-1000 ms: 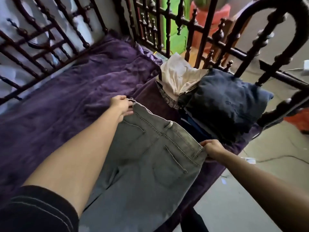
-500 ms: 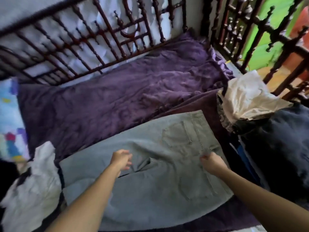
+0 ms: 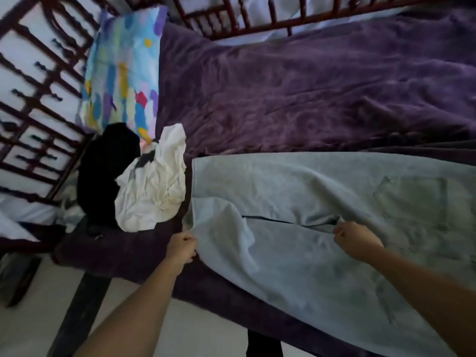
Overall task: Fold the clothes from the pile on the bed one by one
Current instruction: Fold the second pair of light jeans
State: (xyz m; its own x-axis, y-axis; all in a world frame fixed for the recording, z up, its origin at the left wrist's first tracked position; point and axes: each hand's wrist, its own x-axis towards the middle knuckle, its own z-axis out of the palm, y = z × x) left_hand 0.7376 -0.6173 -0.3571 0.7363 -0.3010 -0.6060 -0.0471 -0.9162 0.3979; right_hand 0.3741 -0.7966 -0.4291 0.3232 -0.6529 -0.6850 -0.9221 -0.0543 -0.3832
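With my left hand [image 3: 181,247] gripping the jeans [image 3: 296,186] by a hem and my right hand [image 3: 356,240] pinching the crotch, I'd pull taut, smoothing wrinkles before folding.

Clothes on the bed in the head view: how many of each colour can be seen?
Pale blue-grey: 1, jeans
White: 1, crumpled garment
Black: 1, bundled heap
Total: 3

Matt cloth against dark wood

Jeans [image 3: 322,191]: pale, matt, coarse-woven denim. Blanket [image 3: 309,99]: purple plush with a faint sheen. White garment [image 3: 152,186]: thin crumpled cloth. Pillow [image 3: 123,73]: smooth printed fabric. Bed frame [image 3: 33,119]: what looks like reddish-brown turned wood.
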